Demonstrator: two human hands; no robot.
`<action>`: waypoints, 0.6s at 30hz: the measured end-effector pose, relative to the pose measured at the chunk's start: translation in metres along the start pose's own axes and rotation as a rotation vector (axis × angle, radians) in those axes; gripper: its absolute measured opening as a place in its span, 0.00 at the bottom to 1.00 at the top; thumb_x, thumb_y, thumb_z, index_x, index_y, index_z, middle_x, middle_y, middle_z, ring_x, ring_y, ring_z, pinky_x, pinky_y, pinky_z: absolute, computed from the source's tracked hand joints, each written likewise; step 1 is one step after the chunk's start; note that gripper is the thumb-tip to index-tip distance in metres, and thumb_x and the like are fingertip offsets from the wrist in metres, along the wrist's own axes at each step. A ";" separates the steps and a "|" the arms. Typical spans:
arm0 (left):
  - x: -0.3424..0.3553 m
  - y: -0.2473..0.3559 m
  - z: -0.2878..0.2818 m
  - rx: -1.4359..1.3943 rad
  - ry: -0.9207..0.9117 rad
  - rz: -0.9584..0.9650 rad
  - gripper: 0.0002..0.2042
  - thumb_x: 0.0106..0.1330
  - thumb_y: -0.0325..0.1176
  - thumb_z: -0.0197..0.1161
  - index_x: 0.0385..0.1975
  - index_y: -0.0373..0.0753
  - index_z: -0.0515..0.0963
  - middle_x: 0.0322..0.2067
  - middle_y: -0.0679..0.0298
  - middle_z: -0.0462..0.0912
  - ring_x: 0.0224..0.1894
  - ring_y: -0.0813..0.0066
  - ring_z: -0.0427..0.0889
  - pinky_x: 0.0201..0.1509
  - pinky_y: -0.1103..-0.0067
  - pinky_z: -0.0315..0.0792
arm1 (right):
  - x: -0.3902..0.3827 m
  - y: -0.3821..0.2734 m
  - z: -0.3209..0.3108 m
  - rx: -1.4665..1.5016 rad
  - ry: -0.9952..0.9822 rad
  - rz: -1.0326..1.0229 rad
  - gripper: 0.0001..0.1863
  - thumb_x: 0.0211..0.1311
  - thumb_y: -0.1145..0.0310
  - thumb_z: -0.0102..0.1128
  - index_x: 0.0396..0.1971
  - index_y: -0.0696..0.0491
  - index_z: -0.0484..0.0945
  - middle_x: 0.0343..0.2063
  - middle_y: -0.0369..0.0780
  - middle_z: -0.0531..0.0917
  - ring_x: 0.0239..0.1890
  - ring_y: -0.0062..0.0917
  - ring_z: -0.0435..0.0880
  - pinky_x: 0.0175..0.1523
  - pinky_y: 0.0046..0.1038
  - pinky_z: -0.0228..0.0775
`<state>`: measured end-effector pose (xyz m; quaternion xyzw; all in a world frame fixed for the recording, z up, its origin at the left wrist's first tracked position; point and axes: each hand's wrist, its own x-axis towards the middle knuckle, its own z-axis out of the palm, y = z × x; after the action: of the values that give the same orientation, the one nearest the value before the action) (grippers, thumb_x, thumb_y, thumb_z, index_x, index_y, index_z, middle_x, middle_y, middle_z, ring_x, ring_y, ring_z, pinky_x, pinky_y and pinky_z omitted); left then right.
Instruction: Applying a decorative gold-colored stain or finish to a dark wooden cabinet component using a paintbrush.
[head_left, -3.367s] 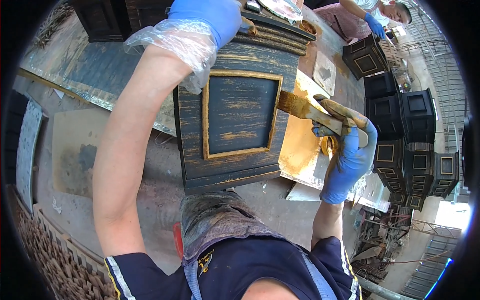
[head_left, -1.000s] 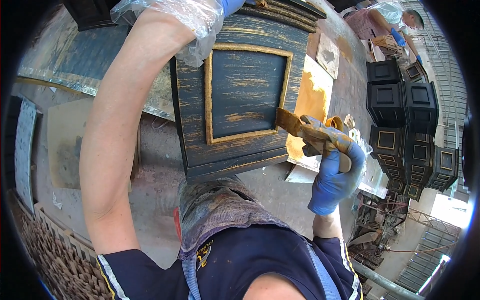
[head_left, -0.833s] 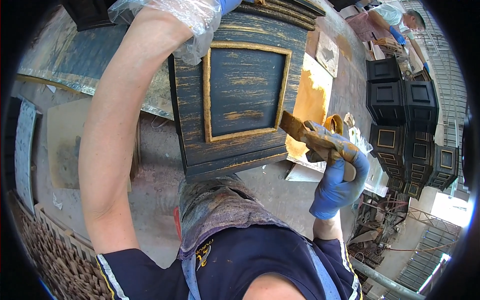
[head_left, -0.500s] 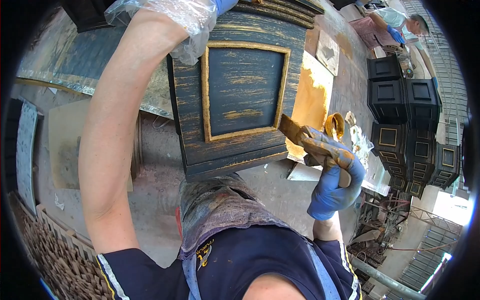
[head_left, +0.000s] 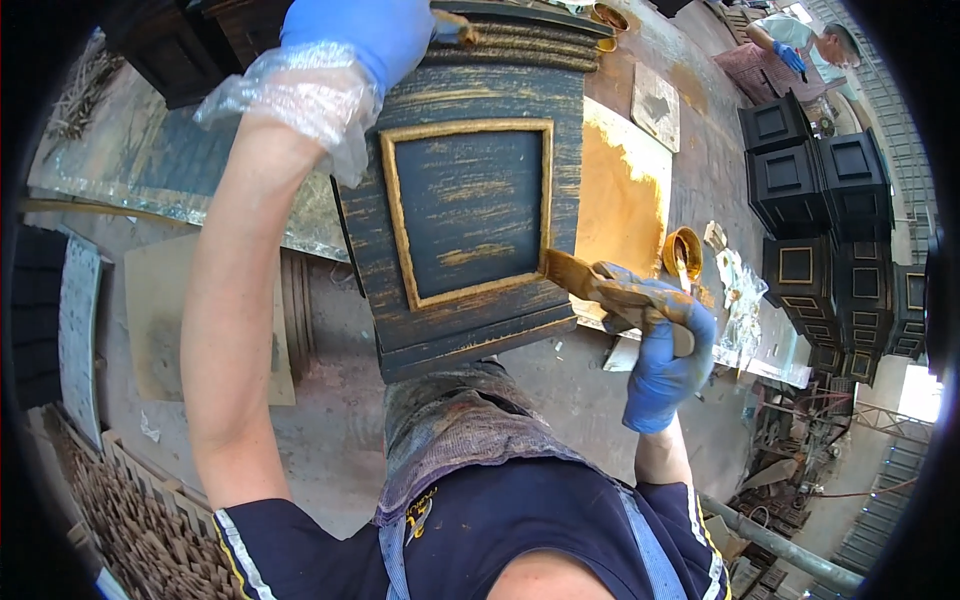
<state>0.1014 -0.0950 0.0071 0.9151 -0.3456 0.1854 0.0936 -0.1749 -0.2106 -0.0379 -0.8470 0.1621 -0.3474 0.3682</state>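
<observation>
A black wooden piece with streaky gold distressing has a raised gold frame on its panel and ridged moulding across the top. My left hand, in a blue glove with clear plastic round the wrist, grips the piece at its top; some fingers are hidden. My right hand, in a stained blue glove, is closed on a wide, gold-coated paintbrush, its bristles touching the frame's lower right side. Right of the piece are a gold-stained board and a tub of gold paint with a stick in it.
A co-worker in blue gloves works at the upper right. Black panelled cabinets are stacked at right, more at upper left. Below lie leaning boards, a wooden pile and, at lower right, a metal pipe.
My brush has moved down the frame's right side since the earliest frame. In the last half second the view has shifted, showing more of my left hand. The co-worker has moved right since the earliest frame.
</observation>
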 end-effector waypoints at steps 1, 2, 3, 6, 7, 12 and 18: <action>-0.001 0.003 -0.002 -0.037 -0.014 0.004 0.08 0.49 0.39 0.52 0.18 0.42 0.72 0.18 0.57 0.74 0.25 0.59 0.75 0.27 0.69 0.67 | 0.000 -0.003 -0.001 0.004 0.015 0.004 0.09 0.49 0.79 0.51 0.31 0.56 0.64 0.31 0.47 0.74 0.32 0.26 0.75 0.38 0.26 0.68; -0.003 0.017 -0.020 0.067 -0.087 -0.038 0.09 0.51 0.40 0.54 0.22 0.41 0.73 0.20 0.60 0.76 0.26 0.66 0.76 0.29 0.76 0.68 | -0.001 -0.007 0.000 0.118 0.103 0.085 0.08 0.48 0.78 0.52 0.29 0.56 0.66 0.30 0.44 0.75 0.33 0.24 0.74 0.41 0.25 0.66; -0.002 0.013 -0.011 0.073 -0.084 -0.022 0.09 0.51 0.40 0.54 0.22 0.41 0.73 0.20 0.60 0.76 0.26 0.66 0.76 0.29 0.76 0.68 | -0.002 -0.008 0.000 0.233 0.192 0.166 0.07 0.48 0.77 0.54 0.28 0.57 0.67 0.29 0.42 0.75 0.34 0.22 0.72 0.43 0.24 0.64; -0.002 -0.006 0.010 0.022 -0.052 0.144 0.10 0.53 0.30 0.47 0.35 0.45 0.69 0.22 0.55 0.74 0.25 0.56 0.73 0.26 0.71 0.68 | 0.001 0.006 -0.004 0.025 0.119 0.014 0.09 0.46 0.81 0.51 0.29 0.56 0.66 0.29 0.44 0.76 0.32 0.25 0.74 0.37 0.24 0.67; -0.004 -0.007 0.009 0.035 -0.053 0.158 0.10 0.53 0.30 0.47 0.35 0.45 0.69 0.22 0.55 0.74 0.25 0.56 0.73 0.26 0.71 0.68 | 0.001 0.010 -0.005 -0.119 0.080 -0.018 0.09 0.45 0.81 0.52 0.29 0.56 0.67 0.28 0.43 0.76 0.32 0.25 0.74 0.38 0.24 0.66; -0.009 -0.012 0.005 0.129 -0.117 0.128 0.11 0.54 0.31 0.47 0.38 0.48 0.69 0.23 0.55 0.74 0.27 0.57 0.74 0.26 0.72 0.68 | 0.001 0.025 -0.028 0.287 0.354 0.300 0.07 0.45 0.78 0.50 0.28 0.57 0.66 0.28 0.39 0.73 0.32 0.20 0.70 0.40 0.21 0.63; -0.019 0.010 -0.023 0.189 -0.272 0.106 0.12 0.56 0.27 0.46 0.41 0.42 0.68 0.28 0.60 0.76 0.29 0.67 0.76 0.30 0.79 0.69 | -0.001 0.045 -0.046 0.661 0.479 0.432 0.10 0.48 0.74 0.52 0.31 0.58 0.65 0.31 0.39 0.72 0.34 0.18 0.70 0.42 0.19 0.61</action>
<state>0.0756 -0.0842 0.0209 0.9169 -0.3839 0.0963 -0.0503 -0.2092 -0.2645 -0.0492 -0.5268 0.2959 -0.4818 0.6347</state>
